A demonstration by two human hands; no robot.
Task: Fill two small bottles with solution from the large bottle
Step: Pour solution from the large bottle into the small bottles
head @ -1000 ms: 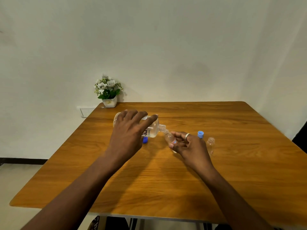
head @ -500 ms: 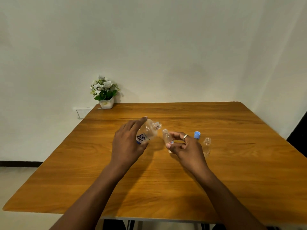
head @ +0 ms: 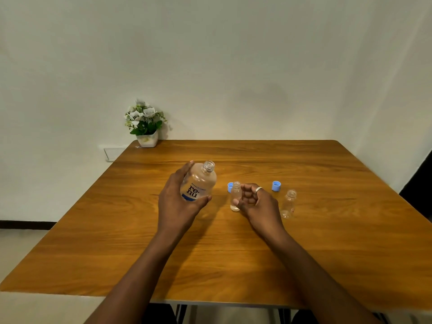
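Observation:
My left hand point(head: 177, 202) grips the large clear bottle point(head: 199, 183), labelled "re-nu". It is nearly upright above the wooden table point(head: 233, 253), its uncapped neck leaning slightly away from me. Just to its right a small clear bottle point(head: 235, 195) stands on the table with a little liquid at the bottom. My right hand point(head: 256, 202) curls against it, thumb on its lower side. A second small bottle point(head: 289, 203) stands open further right, apart from my hand.
Two blue caps lie on the table, one cap point(head: 230, 187) behind the first small bottle and another cap point(head: 276, 185) behind my right hand. A white pot of flowers point(head: 146, 127) stands at the far left corner against the wall.
My left hand has tipped the large bottle back from pouring to nearly upright. My right hand has lowered the small bottle from a tilt to standing on the table.

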